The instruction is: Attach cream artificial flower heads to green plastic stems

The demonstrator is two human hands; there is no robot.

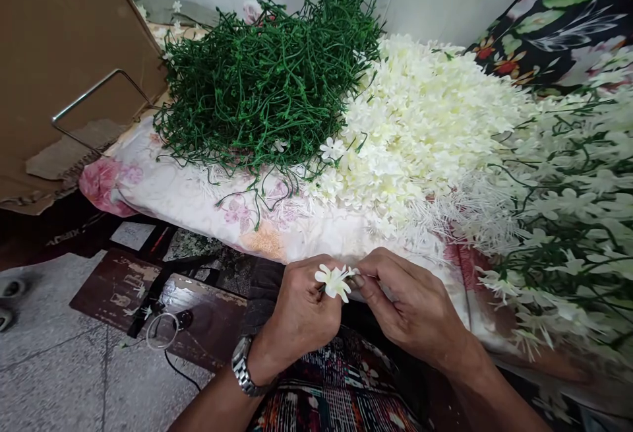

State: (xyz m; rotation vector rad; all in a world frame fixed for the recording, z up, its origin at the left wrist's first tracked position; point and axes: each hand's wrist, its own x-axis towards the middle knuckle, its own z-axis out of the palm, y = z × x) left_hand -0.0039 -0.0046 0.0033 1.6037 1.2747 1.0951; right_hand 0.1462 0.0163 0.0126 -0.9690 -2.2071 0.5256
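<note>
My left hand (307, 307), with a metal watch at its wrist, is closed around an artificial flower stem mostly hidden in the fist. A white artificial flower (334, 283) shows above its thumb and forefinger. Beside it, my right hand (403, 300) pinches at a small white flower (352, 272), partly covered by the fingertips. Both hands meet over my lap at the near edge of the cloth-covered surface (198, 198). Beyond them lie a heap of green plastic stems (262, 82) and a pile of loose white blossoms (430, 115).
Stems fitted with white flowers (578, 221) are heaped at the right. A cardboard box (64, 56) with a metal wire handle stands at the left. Below it are a worn wooden board (202, 313) and a white ring (162, 330). Dark floral fabric (568, 36) lies at back right.
</note>
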